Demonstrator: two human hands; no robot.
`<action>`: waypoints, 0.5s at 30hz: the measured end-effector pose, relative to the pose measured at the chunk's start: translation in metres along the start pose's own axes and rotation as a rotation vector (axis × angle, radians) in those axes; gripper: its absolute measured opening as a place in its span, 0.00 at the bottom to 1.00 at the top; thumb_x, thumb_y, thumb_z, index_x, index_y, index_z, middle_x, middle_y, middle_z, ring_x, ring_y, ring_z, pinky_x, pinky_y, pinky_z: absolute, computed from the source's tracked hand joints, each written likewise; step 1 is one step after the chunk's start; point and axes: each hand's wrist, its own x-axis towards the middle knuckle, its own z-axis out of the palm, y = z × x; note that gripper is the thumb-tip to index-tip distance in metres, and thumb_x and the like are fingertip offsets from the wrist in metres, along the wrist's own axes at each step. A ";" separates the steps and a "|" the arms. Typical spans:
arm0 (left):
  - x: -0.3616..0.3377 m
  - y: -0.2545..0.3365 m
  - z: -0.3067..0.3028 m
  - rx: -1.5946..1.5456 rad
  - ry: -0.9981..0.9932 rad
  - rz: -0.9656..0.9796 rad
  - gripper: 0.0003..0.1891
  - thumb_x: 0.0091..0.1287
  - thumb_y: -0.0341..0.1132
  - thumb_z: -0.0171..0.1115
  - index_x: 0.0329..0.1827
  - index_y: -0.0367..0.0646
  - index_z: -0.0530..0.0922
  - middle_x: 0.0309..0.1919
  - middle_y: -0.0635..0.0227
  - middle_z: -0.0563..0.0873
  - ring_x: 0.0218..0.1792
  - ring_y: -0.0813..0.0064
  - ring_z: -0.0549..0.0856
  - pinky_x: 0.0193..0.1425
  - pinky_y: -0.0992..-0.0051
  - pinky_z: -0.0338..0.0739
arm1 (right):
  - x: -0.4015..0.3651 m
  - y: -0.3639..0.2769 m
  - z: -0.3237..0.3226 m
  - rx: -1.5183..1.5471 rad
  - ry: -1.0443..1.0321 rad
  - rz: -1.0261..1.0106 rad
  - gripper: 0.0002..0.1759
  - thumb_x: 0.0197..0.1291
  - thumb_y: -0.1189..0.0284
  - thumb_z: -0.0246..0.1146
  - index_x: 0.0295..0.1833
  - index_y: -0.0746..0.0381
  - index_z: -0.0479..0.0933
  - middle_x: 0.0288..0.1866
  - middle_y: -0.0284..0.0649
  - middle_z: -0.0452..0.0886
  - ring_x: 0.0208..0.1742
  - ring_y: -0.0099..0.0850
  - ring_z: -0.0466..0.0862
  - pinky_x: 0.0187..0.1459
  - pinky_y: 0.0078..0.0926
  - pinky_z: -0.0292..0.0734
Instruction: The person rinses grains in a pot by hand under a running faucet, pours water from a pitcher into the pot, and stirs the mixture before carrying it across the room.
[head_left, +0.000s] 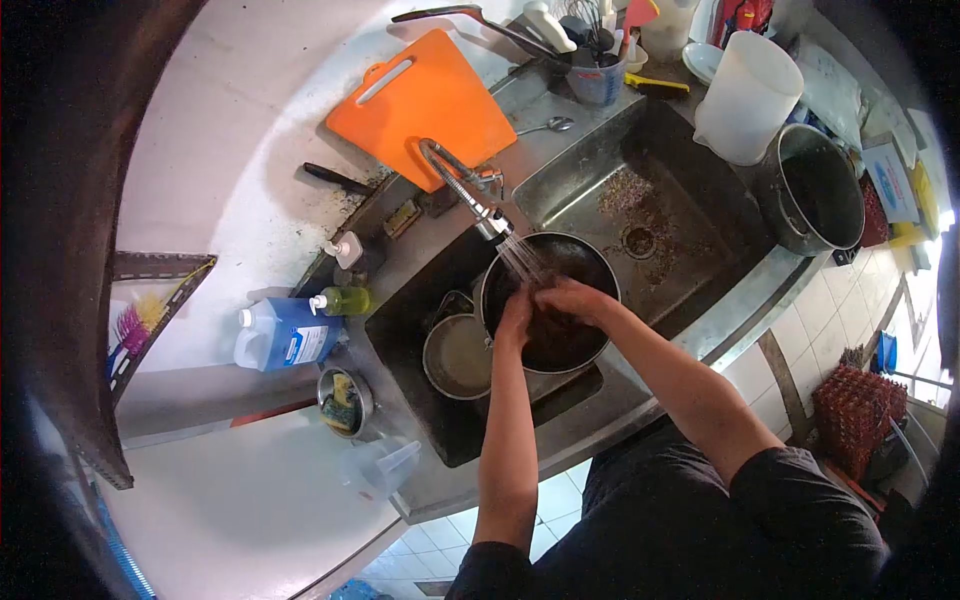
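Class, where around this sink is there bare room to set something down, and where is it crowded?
The white surface is bare below the steel bowl and left of the clear jug. Inside the right basin, there is room between drain scraps and large pot. Crowded: smaller pot, black pan, left hand, right hand.

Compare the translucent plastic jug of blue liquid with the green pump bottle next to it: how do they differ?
The jug is larger than the bottle. The jug's contents look blue, the bottle's green. The jug has a plain white cap, the bottle a white pump. Both are see-through.
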 end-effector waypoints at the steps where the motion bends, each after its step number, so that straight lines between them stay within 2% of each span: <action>1: 0.005 -0.006 -0.002 -0.003 0.004 -0.004 0.19 0.72 0.45 0.51 0.52 0.38 0.78 0.47 0.60 0.83 0.48 0.61 0.80 0.56 0.62 0.72 | 0.000 -0.003 0.005 0.277 0.051 0.195 0.17 0.65 0.63 0.56 0.47 0.68 0.76 0.40 0.46 0.81 0.42 0.32 0.78 0.50 0.33 0.72; 2: 0.013 -0.017 -0.003 -0.179 -0.050 0.113 0.20 0.72 0.48 0.51 0.52 0.39 0.78 0.46 0.64 0.83 0.48 0.65 0.80 0.55 0.64 0.73 | -0.002 -0.005 0.012 0.279 0.049 0.200 0.17 0.65 0.63 0.56 0.47 0.68 0.76 0.40 0.46 0.81 0.42 0.32 0.78 0.50 0.33 0.72; 3: 0.017 -0.023 -0.002 -0.354 -0.106 0.231 0.22 0.72 0.51 0.50 0.52 0.40 0.78 0.45 0.67 0.83 0.47 0.69 0.80 0.53 0.66 0.74 | -0.008 -0.011 0.022 0.196 0.250 0.093 0.20 0.66 0.61 0.53 0.48 0.68 0.76 0.43 0.51 0.81 0.46 0.37 0.79 0.51 0.34 0.72; 4: 0.017 -0.025 0.001 -0.355 -0.107 0.229 0.22 0.72 0.51 0.50 0.52 0.40 0.78 0.45 0.67 0.83 0.47 0.69 0.80 0.53 0.66 0.74 | -0.013 -0.014 0.032 0.109 0.451 -0.017 0.23 0.68 0.58 0.51 0.50 0.68 0.75 0.46 0.55 0.81 0.50 0.43 0.81 0.51 0.35 0.72; 5: 0.019 -0.026 0.004 -0.462 -0.176 0.234 0.22 0.73 0.51 0.49 0.52 0.41 0.77 0.46 0.66 0.81 0.48 0.68 0.79 0.54 0.66 0.73 | -0.011 -0.005 0.046 0.031 0.590 -0.144 0.26 0.70 0.55 0.47 0.50 0.69 0.75 0.44 0.56 0.81 0.48 0.44 0.82 0.51 0.37 0.72; 6: 0.018 -0.028 0.008 -0.569 -0.243 0.235 0.22 0.73 0.52 0.48 0.52 0.42 0.76 0.47 0.65 0.80 0.49 0.67 0.78 0.55 0.67 0.73 | -0.012 -0.008 0.043 0.029 0.590 -0.142 0.26 0.70 0.55 0.47 0.50 0.69 0.75 0.44 0.56 0.81 0.48 0.44 0.82 0.51 0.37 0.72; 7: 0.006 -0.028 0.018 -0.594 -0.153 0.241 0.22 0.73 0.53 0.47 0.50 0.42 0.77 0.44 0.65 0.80 0.47 0.67 0.79 0.52 0.67 0.74 | -0.012 -0.013 0.037 0.020 0.567 -0.133 0.27 0.70 0.54 0.47 0.50 0.69 0.75 0.43 0.55 0.81 0.49 0.44 0.82 0.51 0.37 0.72; 9: -0.014 -0.023 0.036 -0.661 -0.153 0.247 0.22 0.73 0.53 0.46 0.49 0.43 0.77 0.43 0.65 0.80 0.46 0.68 0.79 0.51 0.66 0.75 | -0.012 -0.014 0.035 0.014 0.545 -0.121 0.28 0.71 0.53 0.46 0.51 0.69 0.75 0.43 0.55 0.81 0.49 0.45 0.82 0.52 0.37 0.72; 12: -0.015 -0.023 0.034 -0.792 -0.155 0.268 0.22 0.73 0.53 0.45 0.48 0.43 0.76 0.42 0.65 0.80 0.45 0.68 0.80 0.50 0.66 0.76 | 0.003 0.010 0.042 0.022 0.476 -0.258 0.27 0.74 0.54 0.43 0.62 0.66 0.68 0.42 0.39 0.78 0.45 0.29 0.75 0.52 0.28 0.71; 13: 0.008 -0.030 0.015 -0.833 -0.321 0.308 0.21 0.74 0.53 0.44 0.49 0.44 0.76 0.42 0.66 0.81 0.44 0.68 0.80 0.49 0.67 0.76 | 0.007 0.018 0.053 -0.150 0.585 -0.527 0.29 0.73 0.53 0.42 0.66 0.65 0.64 0.50 0.42 0.77 0.52 0.30 0.74 0.59 0.29 0.68; 14: 0.021 -0.035 0.008 -0.871 -0.487 0.346 0.21 0.74 0.53 0.44 0.49 0.45 0.76 0.42 0.67 0.81 0.44 0.69 0.80 0.47 0.67 0.77 | 0.011 0.026 0.047 -0.158 0.586 -0.530 0.29 0.73 0.53 0.42 0.66 0.65 0.64 0.50 0.42 0.77 0.52 0.30 0.74 0.59 0.29 0.68; 15: 0.014 -0.034 0.012 -0.935 -0.527 0.323 0.20 0.74 0.52 0.44 0.50 0.46 0.75 0.42 0.69 0.81 0.42 0.70 0.81 0.46 0.68 0.77 | 0.015 0.033 0.040 -0.139 0.457 -0.398 0.30 0.73 0.52 0.42 0.67 0.65 0.63 0.55 0.43 0.75 0.57 0.32 0.72 0.62 0.29 0.65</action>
